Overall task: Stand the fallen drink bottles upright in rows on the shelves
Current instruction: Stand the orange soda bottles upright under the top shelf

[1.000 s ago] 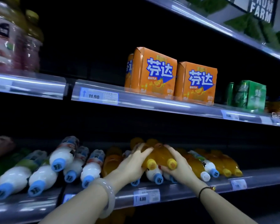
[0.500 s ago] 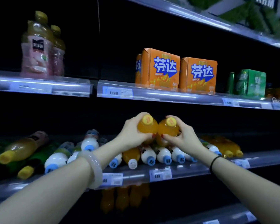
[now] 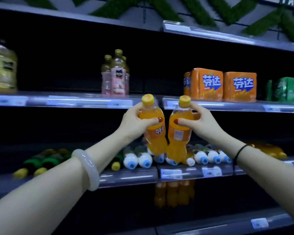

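Two bottles of orange soda are held in the air in front of the shelves, caps up and leaning apart, bases close together. The left bottle (image 3: 155, 133) is gripped round its shoulder by the left hand (image 3: 136, 122) and the right bottle (image 3: 178, 133) by the right hand (image 3: 199, 122), thumbs across the fronts. At six o'clock from them, white bottles (image 3: 144, 160) with blue caps lie on their sides on a shelf (image 3: 129, 177). At eight o'clock green bottles (image 3: 46, 160) with yellow caps lie fallen too. At two o'clock stand orange cartons (image 3: 207, 85), and at eleven o'clock pink bottles (image 3: 117, 78) stand upright. A pale bangle (image 3: 88, 168) circles the left wrist and a black band (image 3: 241, 150) the right.
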A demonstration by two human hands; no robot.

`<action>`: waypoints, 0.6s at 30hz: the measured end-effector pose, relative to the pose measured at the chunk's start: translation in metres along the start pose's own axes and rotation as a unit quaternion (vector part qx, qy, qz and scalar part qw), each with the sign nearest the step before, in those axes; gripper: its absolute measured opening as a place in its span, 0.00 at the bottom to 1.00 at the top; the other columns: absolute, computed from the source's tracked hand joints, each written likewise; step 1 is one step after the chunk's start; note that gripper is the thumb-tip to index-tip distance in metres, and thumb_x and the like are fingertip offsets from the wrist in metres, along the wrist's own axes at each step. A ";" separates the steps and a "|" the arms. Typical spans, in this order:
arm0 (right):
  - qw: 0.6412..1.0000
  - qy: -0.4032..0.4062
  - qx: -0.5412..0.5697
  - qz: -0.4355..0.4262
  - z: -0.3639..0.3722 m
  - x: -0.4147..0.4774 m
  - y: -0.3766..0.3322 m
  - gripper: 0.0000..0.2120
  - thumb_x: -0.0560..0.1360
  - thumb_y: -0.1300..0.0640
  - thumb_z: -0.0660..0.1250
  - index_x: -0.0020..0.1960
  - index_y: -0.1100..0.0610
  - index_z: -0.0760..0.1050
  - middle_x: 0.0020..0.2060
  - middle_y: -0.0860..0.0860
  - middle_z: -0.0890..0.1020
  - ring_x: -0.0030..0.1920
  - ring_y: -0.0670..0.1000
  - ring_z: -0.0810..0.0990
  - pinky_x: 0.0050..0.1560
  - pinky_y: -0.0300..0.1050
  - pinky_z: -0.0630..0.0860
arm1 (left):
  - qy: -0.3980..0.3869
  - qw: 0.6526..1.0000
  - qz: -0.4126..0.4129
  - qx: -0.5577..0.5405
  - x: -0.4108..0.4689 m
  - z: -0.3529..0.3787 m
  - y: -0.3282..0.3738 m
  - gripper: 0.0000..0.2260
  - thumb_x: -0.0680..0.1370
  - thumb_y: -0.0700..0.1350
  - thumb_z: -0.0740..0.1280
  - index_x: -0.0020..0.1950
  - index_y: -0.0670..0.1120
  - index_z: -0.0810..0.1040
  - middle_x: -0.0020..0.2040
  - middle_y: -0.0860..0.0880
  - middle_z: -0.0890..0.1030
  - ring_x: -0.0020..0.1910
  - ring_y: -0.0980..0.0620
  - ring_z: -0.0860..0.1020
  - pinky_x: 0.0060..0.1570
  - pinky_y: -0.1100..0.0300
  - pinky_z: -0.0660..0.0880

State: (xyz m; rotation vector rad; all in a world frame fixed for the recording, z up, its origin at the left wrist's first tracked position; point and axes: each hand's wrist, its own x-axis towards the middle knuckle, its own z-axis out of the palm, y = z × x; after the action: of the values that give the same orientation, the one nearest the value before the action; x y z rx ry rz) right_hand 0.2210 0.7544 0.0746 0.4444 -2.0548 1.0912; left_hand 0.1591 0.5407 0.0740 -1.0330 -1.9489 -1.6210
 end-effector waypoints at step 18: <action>0.973 -0.127 0.194 -0.006 0.348 0.018 -0.166 0.15 0.69 0.55 0.75 0.54 0.49 0.77 0.44 0.48 0.84 0.41 0.45 0.84 0.35 0.37 0.79 | 0.179 0.969 -0.130 0.112 -0.124 -0.344 -0.019 0.22 0.68 0.46 0.77 0.60 0.47 0.77 0.52 0.46 0.81 0.49 0.48 0.81 0.47 0.51 0.80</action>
State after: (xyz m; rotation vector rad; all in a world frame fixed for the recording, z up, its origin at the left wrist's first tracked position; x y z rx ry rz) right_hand 0.1498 0.3753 0.0581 0.8258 -2.0481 1.5011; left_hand 0.1736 0.1756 0.0580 -0.3775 -2.0118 -1.5417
